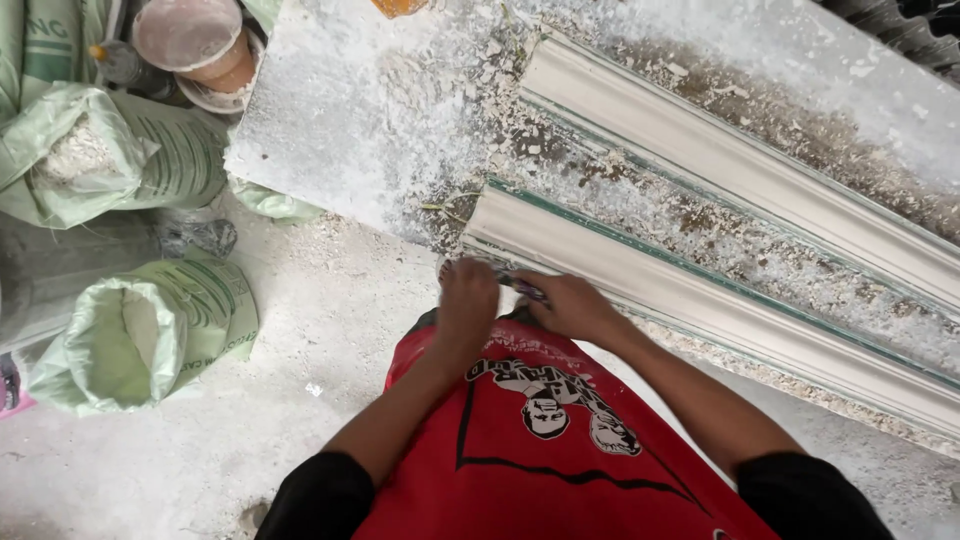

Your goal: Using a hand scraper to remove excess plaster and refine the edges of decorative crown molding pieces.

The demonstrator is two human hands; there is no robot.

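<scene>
While both hands meet at the near end of the nearer plaster moulding (700, 300), that end sits directly under the fingers, touching them. Long axis of the moulding runs from this near-left end away toward the far right, diagonal across the dusty desk (340, 110).

Left hand (467, 300): fingers curled down over the end of the moulding, pressed against it; blurred, so whether it grips the moulding or only steadies it, cannot tell.

Right hand (575, 305): fingers clenched around a small dark tool (525, 290), its tip pointing left toward the left hand, lying across the moulding's end. Kind of tool too blurred to say.

Both hands equally close to the end; the rest of the moulding extends off on the right hand's side.

Second moulding (740, 165) lies farther off, parallel, apart from the first, with a strip of plaster crumbs and chips between them.

Containers, all left of the desk on the floor:
- green woven sack (160, 330), near, mouth open, white powder inside.
- second green sack (110, 160), farther, open, holding coarse whitish lumps.
- round tub (195, 40) at far left, coated with pale plaster; contents not visible beyond the crust.

Person wears a red printed shirt (540, 440).
</scene>
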